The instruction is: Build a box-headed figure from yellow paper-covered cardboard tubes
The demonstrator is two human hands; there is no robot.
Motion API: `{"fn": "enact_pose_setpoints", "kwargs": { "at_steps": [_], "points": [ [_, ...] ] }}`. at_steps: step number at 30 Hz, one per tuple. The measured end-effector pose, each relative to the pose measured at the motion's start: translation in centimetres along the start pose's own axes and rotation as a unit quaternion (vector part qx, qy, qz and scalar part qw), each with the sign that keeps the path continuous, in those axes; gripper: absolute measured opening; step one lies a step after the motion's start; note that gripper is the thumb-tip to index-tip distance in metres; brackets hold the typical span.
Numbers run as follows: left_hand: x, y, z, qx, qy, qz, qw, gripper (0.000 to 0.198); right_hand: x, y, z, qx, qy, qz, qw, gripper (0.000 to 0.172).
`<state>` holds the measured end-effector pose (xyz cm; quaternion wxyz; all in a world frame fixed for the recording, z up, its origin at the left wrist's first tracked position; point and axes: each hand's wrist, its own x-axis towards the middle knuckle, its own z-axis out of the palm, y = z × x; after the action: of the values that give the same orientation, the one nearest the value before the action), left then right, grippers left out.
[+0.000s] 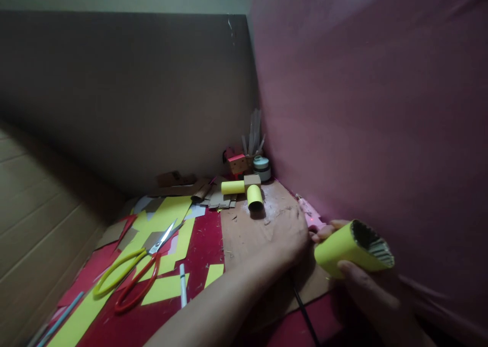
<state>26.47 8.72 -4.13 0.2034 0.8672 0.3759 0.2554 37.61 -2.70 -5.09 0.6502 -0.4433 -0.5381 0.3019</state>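
A: Quick, what's w/ the hands?

B: R hand [375, 293] holds a yellow tube [339, 248], thumb on the near side, fingertips round the far side. Corrugated cardboard shows inside its open end.

A: Where's that vs. the cardboard block [252, 180]?

B: To the block's right & well nearer the person.

A: And the L hand [292, 238]?

B: Also nearer than the block & a bit right of it, right by the pink glue gun [309, 214]. Fingers mostly hidden, so can't tell if it's gripping or just touching. Small red light's on the gun.

A: Anything on the block itself?

B: Two more yellow pcs: a side tube [232, 187] sticking out left, & a front tube [254, 198] pointing toward the person. Block's on a brown board [244, 232].

A: Further out?

B: Left of the block & nearer: scissors [156, 248], blades apart, one yellow handle, one red, lying over yellow paper [171, 211]. White marker [183, 285] also nearer-left, on the dark red surface [208, 240].

A: Bhd the block?

B: Jar [261, 169] w/ a pale blue-green lid just back-right, red-topped box [237, 164] back-left, upright translucent sticks [253, 133] farther back.
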Motion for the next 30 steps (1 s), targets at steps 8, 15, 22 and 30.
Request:
{"fn": "enact_pose_setpoints", "kwargs": {
  "at_steps": [8,15,22,30],
  "points": [
    [-1.5,-1.0,-1.8,-0.024,-0.013,0.019,0.999,0.026,-1.0,3.2,0.8,0.059,-0.018,0.063,0.996,0.034],
    [-4.5,-1.2,-6.0,-0.138,-0.014,-0.022,0.990,0.030,-0.3,1.8,1.6,0.109,-0.022,0.077,0.991,0.040],
    [-8.5,0.3,-8.5,-0.304,-0.123,-0.061,0.943,0.065,0.2,0.8,3.2,0.098,-0.064,0.048,0.992,0.057],
    [-9.6,0.8,-9.0,-0.418,-0.073,-0.061,0.903,0.060,2.0,-1.8,6.6,0.027,-0.201,-0.012,0.979,0.089]
  ]
}}
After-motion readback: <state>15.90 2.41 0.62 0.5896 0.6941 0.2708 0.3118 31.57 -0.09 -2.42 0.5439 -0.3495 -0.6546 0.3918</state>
